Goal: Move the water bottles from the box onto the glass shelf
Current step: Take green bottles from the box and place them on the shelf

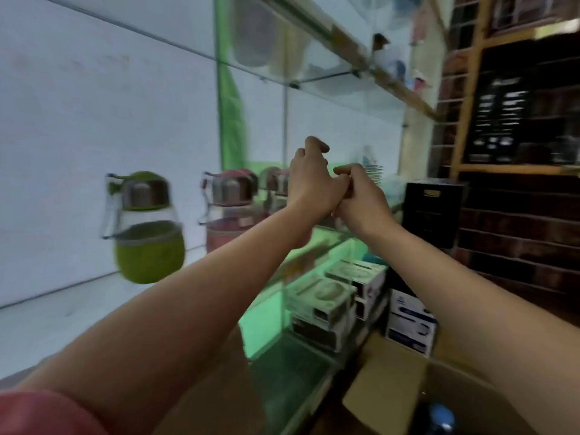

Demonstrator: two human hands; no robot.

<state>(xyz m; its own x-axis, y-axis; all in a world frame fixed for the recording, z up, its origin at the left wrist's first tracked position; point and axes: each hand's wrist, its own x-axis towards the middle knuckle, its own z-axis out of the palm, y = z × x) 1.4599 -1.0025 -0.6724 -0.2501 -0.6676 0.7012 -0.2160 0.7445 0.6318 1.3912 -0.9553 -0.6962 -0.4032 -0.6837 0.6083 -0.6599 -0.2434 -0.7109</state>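
We are seeing a green bottle [147, 227] and pink bottle [227, 208] standing on the glass shelf [47, 321]. Our left hand [310, 180] and right hand [357, 196] are touching, seemingly empty in the blur. A blue bottle [441, 417] is waiting in the box [392, 390].

Nothing can be read here: the whole view is blurred. The white boxes [337, 296] low under the glass shelf, the white and blue box [409, 324] to their right, and the dark crate [431, 211] farther off all carry printing, but it is too smeared to make out
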